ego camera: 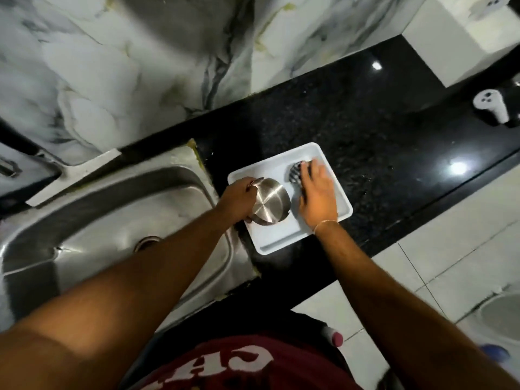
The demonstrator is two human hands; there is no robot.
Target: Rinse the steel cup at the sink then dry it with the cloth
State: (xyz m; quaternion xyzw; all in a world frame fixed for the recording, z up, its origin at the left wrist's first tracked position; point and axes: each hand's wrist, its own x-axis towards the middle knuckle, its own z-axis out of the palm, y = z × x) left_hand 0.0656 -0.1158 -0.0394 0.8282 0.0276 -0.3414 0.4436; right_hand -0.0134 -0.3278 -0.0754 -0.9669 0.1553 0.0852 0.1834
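- One steel sink [118,220] fills the left of the frame, its single drain showing below centre-left, partly behind the left forearm.
- One tap fitting [8,167] sits at the far left edge, blurred.
- Two bare hands reach in from the bottom of the frame.
- The left hand [239,198] is just left of centre, fingers curled and clamped around the side of the steel cup [268,201].
- There is one steel cup. It is upside down, flat round base facing up, brushed metal with a bright radial sheen, resting on the near-left part of the white tray [281,240]; its rim reaches the tray's left edge.
- One white tray, rectangular with rounded corners and a raised rim, lies on the black speckled countertop [365,130] just right of the sink.
- One cloth [297,171], dark with light stripes and bunched up, lies at the far side of the tray, just right of the cup.
- The right hand [316,198] lies palm down with fingers spread and extended over the cloth, touching it; whether it grips the cloth cannot be told. A thin band circles the wrist.
- Two bright light reflections sit on the countertop at right.
- One white object [491,105] with dark dots stands at the upper right edge.
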